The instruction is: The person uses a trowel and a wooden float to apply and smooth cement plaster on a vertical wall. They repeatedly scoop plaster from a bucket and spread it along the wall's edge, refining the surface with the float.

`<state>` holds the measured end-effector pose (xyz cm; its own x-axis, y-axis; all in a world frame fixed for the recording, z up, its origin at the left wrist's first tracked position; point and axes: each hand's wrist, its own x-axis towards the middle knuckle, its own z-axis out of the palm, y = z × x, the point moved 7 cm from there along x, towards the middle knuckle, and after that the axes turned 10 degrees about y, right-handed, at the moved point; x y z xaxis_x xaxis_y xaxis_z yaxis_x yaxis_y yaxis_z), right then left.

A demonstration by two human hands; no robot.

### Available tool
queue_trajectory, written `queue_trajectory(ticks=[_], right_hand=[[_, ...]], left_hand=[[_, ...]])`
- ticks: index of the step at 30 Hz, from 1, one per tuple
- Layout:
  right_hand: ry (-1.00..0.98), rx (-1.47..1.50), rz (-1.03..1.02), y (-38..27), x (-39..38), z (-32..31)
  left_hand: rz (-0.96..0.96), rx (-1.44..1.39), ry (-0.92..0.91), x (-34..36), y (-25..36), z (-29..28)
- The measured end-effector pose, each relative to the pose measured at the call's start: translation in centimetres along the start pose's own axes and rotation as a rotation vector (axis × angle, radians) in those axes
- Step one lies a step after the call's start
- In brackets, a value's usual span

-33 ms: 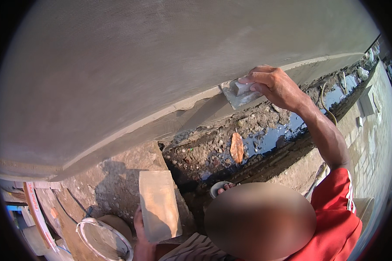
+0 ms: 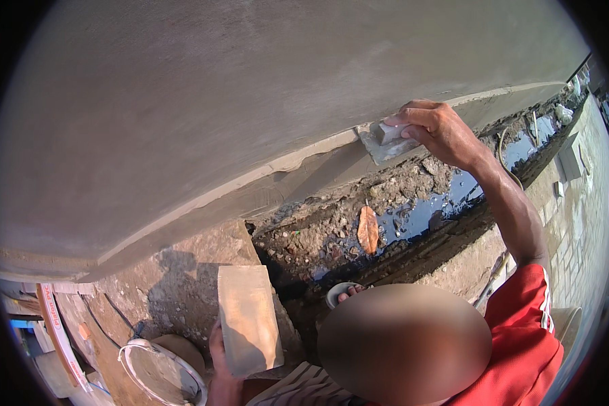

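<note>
Nearest, low in view: your left hand [image 2: 218,352] has hold of a pale board [image 2: 247,318], fingers along its left edge; the underside is hidden, so can't tell how the rest spread. Board is flat, rectangular, dusty tan, half in shade. Left of it, a white-rimmed bucket [image 2: 142,343], round, with smeared sides; right, a grey sandal [image 2: 332,295] with toes showing. Rough, crusty concrete slab [image 2: 203,250] beyond the board, then a ditch: lumpy, crumbly soil [image 2: 331,227], a dry, curled brown leaf [image 2: 368,230], dark shiny water [image 2: 416,220]. Past that, your right hand [image 2: 440,135], out of a red sleeve [image 2: 521,304], is pinched closed on the blocky grey handle of a flat trowel [image 2: 381,150]. Trowel sits right of centre, at the wall's foot, its thin smeared plate seemingly flat on the damp lower band, one corner by the pale ledge [image 2: 250,177]. To do this well, I'd say: plate flush, light even pressure, leading edge barely lifted, long strokes along the band; don't let a corner dig into that uneven, ragged-looking ledge. Hold the board level too, clear of the ditch. Behind the ledge, big wall [image 2: 237,101], smooth, grey, faintly mottled. Far right, jointed pale paving [image 2: 568,230].
</note>
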<state>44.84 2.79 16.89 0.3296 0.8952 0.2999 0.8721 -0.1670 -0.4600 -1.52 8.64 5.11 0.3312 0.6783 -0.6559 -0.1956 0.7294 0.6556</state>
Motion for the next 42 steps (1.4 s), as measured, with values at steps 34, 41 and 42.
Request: queue_trajectory(ticks=[34,41,42], right_hand=[[0.07,-0.071,0.161,2.1,-1.6,-2.9],[0.378,0.737,0.341,3.0,-9.5,3.5],[0.465,0.8,0.374,2.9,-9.5,5.8]], left_hand=[[0.017,0.046,-0.037,-3.2,1.2,-0.4],[0.013,0.018,-0.13,-1.7,0.6,-0.3],[0.025,0.001,-0.134,-1.4,0.4,-0.7]])
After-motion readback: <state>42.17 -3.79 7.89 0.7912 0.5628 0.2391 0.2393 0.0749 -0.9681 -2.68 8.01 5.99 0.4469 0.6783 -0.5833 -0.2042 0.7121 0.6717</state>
